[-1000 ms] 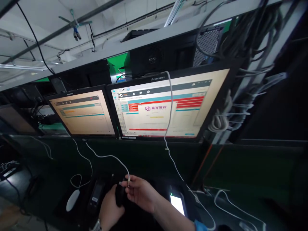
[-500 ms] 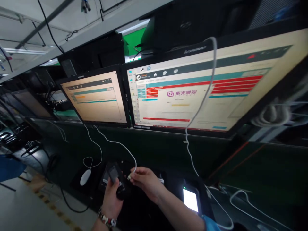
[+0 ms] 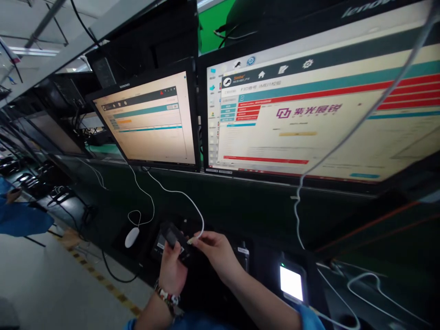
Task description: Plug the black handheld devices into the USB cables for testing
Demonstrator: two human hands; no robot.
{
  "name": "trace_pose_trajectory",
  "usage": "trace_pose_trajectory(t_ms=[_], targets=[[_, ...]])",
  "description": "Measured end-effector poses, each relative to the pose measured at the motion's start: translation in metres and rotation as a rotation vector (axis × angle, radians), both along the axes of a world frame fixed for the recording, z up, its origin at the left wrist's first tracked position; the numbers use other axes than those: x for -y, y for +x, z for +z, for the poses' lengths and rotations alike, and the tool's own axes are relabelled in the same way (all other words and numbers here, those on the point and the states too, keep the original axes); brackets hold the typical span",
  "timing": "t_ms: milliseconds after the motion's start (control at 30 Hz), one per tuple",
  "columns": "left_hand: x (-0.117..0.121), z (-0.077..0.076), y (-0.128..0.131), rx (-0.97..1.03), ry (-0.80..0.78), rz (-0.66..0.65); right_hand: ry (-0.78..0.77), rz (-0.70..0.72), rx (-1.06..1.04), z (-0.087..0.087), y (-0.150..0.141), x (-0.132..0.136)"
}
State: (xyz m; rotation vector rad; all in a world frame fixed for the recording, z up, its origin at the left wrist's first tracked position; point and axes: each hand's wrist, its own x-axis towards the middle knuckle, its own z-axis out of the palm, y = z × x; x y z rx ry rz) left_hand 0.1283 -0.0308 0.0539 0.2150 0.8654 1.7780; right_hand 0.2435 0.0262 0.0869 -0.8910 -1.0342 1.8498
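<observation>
My left hand (image 3: 173,270) is wrapped round a dark handheld device (image 3: 172,236) with a small grey screen, its thumb lying on the front. In a pinch, my right hand (image 3: 220,256) holds the pale plug of a white cable (image 3: 201,214). The plug sits right by the device's right edge; whether it has entered a port I cannot tell. Behind the device lies a dark labelled unit (image 3: 158,247), partly covered. Right of my right hand is another dark device (image 3: 243,257) with a white label. Farther right, a device with a bright white screen (image 3: 291,282) rests on the bench.
Two monitors (image 3: 151,123) (image 3: 292,133) stand behind the bench. A white mouse (image 3: 132,237) lies left of my hands. Another white cable (image 3: 298,215) hangs in front of the right monitor. A person in blue (image 3: 24,211) is at the far left, beyond a striped floor line (image 3: 99,279).
The view has shifted, with the monitors appearing larger. The plug in my right hand has come closer to the device, which has turned slightly in my left hand.
</observation>
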Motion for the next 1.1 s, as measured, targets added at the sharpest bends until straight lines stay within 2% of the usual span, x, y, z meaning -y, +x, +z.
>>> trace_pose_trajectory(t_ms=[233,367,500,667,767,900,1100], targets=[[-0.002,-0.006,-0.004,-0.14,-0.042,0.079,0.128,-0.005,0.138,-0.012,-0.005,-0.005],[-0.002,-0.012,-0.008,-0.264,-0.047,0.094,0.194,0.058,0.245,-0.013,-0.003,-0.011],[-0.003,-0.01,-0.009,-0.363,-0.041,0.102,0.199,0.086,0.265,-0.011,0.0,-0.015],[-0.005,-0.003,-0.004,-0.36,-0.064,0.091,0.143,0.056,0.196,-0.012,-0.001,-0.018],[-0.005,-0.002,-0.002,-0.311,-0.09,0.033,0.144,0.082,0.239,-0.01,0.0,-0.02],[-0.006,-0.003,0.001,-0.299,-0.098,0.033,0.197,0.077,0.332,-0.007,0.003,-0.023],[-0.011,-0.001,0.003,-0.251,-0.131,0.002,0.176,0.055,0.284,-0.009,0.003,-0.023]])
